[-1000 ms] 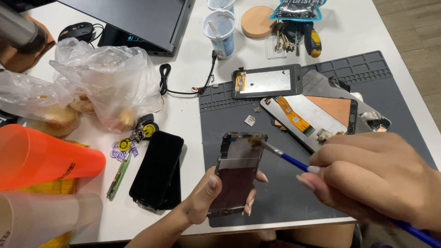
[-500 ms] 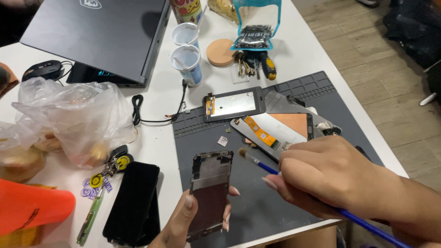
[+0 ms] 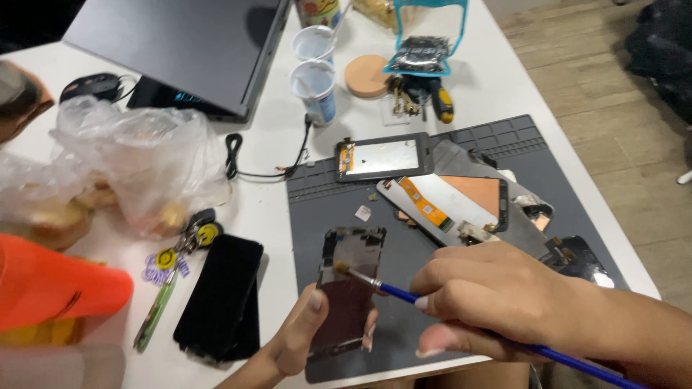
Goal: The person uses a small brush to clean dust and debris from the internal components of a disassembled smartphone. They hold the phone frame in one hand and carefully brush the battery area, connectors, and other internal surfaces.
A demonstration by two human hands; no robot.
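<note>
My left hand grips a bare metal phone frame by its lower part, holding it just above the grey work mat. My right hand holds a thin blue-handled brush. The brush's bristle tip rests on the left side of the frame, about a third of the way down. The blue handle runs under my right hand and out toward the lower right corner.
On the mat lie a small screen, a display panel with an orange flex cable and loose parts. A black phone and keys lie to the left. Plastic bags, a laptop, cups and an orange cone crowd the table.
The brush tip has moved from beside the frame's top right corner onto its left side. My right hand shifted down and left. The view panned slightly.
</note>
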